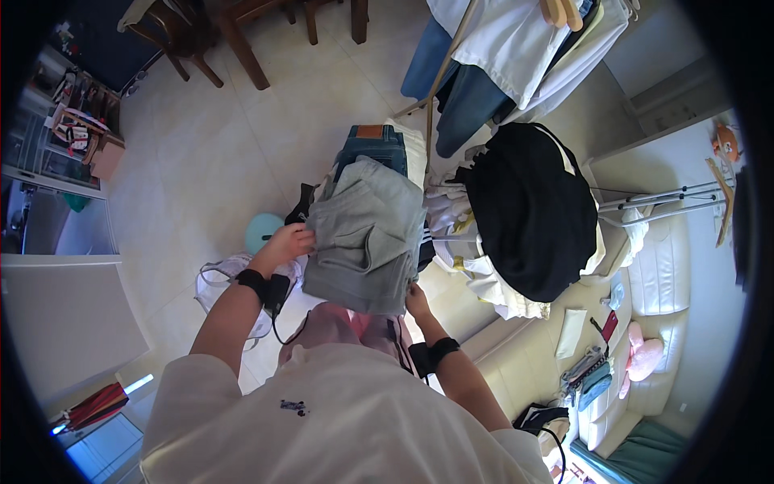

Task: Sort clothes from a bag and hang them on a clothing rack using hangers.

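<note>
Folded grey trousers (366, 242) lie in front of me, on top of a pile of clothes. My left hand (293, 242) pinches their left edge, and my right hand (416, 300) has hold of the lower right corner. Beyond the grey cloth, folded blue jeans (378, 148) with a brown leather patch show, with a cream garment (414, 151) beside them. What bears the pile is hidden. Both my wrists wear black bands with small boxes.
Right of the pile, a black garment (532, 212) covers lighter clothes. A wooden rack hung with a white shirt (505, 45) and jeans stands beyond. A cream leather sofa (544, 339) is at right. Left of the pile are a turquoise round object (263, 232) and a whitish bag (221, 290).
</note>
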Action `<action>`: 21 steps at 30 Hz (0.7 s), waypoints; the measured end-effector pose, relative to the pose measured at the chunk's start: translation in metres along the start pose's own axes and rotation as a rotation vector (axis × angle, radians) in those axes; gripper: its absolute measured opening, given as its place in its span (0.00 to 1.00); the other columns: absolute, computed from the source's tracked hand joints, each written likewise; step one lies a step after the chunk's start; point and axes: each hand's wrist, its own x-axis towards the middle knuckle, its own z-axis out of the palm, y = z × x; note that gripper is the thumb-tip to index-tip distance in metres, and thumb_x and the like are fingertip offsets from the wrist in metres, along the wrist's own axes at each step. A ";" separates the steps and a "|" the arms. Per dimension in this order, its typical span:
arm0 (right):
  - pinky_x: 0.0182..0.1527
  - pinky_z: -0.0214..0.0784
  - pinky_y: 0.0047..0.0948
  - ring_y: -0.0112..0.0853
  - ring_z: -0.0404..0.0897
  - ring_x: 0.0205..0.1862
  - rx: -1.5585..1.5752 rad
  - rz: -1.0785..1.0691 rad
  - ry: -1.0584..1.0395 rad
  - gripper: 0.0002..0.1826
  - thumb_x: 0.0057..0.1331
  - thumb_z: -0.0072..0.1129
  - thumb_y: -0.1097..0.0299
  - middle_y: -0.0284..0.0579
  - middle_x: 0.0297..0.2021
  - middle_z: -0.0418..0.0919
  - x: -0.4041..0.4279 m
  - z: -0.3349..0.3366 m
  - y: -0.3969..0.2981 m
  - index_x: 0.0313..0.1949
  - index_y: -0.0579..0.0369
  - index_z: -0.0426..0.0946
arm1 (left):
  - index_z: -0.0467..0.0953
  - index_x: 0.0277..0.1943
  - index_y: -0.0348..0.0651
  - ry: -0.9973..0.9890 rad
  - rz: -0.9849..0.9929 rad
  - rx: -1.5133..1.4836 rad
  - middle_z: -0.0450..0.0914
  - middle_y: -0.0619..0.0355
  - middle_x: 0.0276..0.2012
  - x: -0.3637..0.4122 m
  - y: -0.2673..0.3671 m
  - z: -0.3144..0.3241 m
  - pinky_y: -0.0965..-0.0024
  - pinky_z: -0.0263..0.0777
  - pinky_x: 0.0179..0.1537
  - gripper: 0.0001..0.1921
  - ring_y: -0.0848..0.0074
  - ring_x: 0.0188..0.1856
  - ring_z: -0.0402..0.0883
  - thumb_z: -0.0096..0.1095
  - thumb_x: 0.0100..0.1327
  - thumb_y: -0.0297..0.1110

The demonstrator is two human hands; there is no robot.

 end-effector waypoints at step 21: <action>0.27 0.62 0.21 0.24 0.69 0.26 0.226 -0.038 0.162 0.19 0.46 0.45 0.83 0.39 0.25 0.69 0.040 -0.025 -0.001 0.40 0.56 0.61 | 0.67 0.46 0.35 0.443 0.874 0.209 0.70 0.52 0.46 -0.186 0.044 0.122 0.62 0.62 0.51 0.20 0.67 0.48 0.69 0.50 0.46 0.27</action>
